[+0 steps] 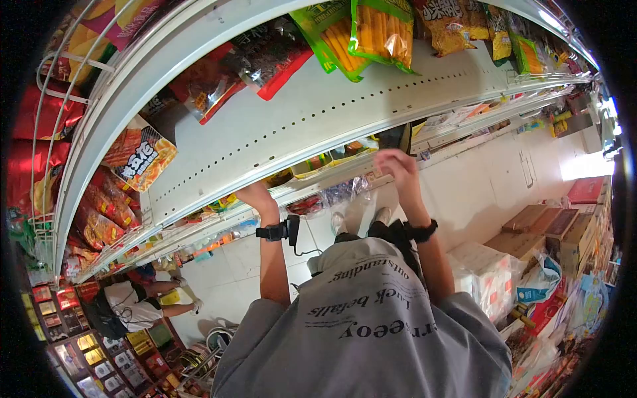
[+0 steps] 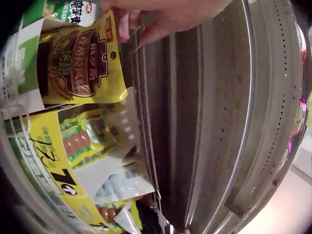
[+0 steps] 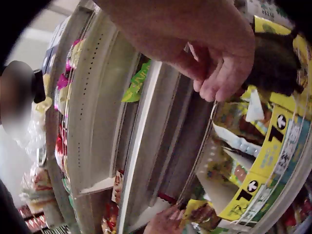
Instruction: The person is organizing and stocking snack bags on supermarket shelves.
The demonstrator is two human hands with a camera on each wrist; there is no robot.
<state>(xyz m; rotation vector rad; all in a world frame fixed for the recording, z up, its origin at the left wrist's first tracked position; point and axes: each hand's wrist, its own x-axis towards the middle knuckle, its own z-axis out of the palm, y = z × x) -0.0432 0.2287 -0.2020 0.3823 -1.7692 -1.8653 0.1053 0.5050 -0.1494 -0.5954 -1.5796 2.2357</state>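
Reaching at the shelf: left hand (image 2: 170,19) at corner of yellow packet (image 2: 73,66), can't tell if pinching; packet sits just beside yellow carton (image 2: 48,146); right hand (image 3: 214,44) curled near carton, grip unclear

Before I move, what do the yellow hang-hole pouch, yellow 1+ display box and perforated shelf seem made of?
Yellow hang-hole pouch: probably plastic film, semi-gloss; flat edge, light sheen.
Yellow 1+ display box: likely printed cardboard, finish unclear; thin pale wall.
Perforated shelf: probably painted metal, satin; smooth, pale, punched holes.
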